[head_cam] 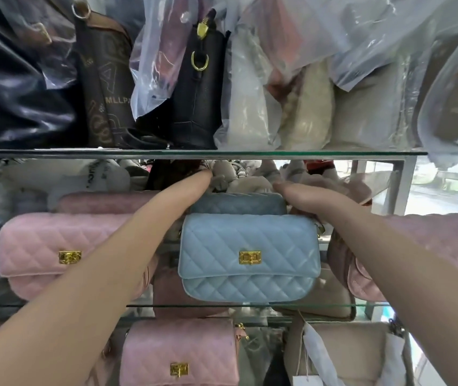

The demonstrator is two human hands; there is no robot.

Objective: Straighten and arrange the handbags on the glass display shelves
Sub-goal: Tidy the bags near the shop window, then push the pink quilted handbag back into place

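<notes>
Blue quilted handbag [222,240] looks soft, padded, light; grip both side ends, not the gold clasp [249,258]. Left hand [194,188] and right hand [297,195] reach behind it; finger curl can't be told.

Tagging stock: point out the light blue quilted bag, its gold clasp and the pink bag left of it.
light blue quilted bag [250,284], head view, lower front panel.
gold clasp [249,258], head view, its centre.
pink bag [35,238], head view, quilted flap.

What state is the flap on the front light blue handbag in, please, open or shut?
Shut: the flap lies flat down the front of the light blue handbag, its gold clasp centred on it.
</notes>
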